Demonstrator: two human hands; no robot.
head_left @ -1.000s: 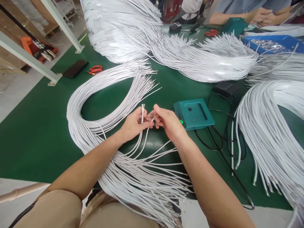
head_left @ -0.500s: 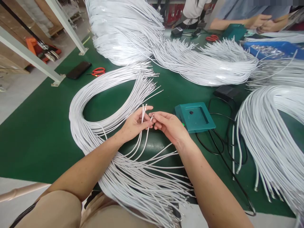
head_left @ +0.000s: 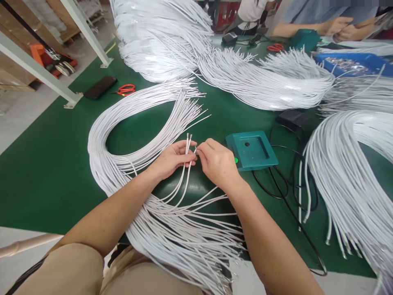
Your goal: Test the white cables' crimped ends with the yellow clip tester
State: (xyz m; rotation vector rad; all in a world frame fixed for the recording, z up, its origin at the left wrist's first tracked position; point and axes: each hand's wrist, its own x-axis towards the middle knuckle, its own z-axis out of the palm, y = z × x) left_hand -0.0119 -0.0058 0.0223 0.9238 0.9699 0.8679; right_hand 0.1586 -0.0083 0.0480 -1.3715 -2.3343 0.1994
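Your left hand [head_left: 172,160] holds slim, smooth, metal-tipped white cables [head_left: 187,142] above the glossy green desk [head_left: 46,172]; your right hand [head_left: 217,162] pinches narrow just beside them, its grip hidden. Left of the curved bundle [head_left: 98,149], open surface runs to the desk's straight edge.

Bench [head_left: 39,164] was green, pale metal posts [head_left: 39,71] at its left; orange pallet jack [head_left: 39,56] stood on grey floor [head_left: 18,114].

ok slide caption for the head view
Left hand gripping a few white cables, right hand close beside it, over a green tabletop with a teal device.
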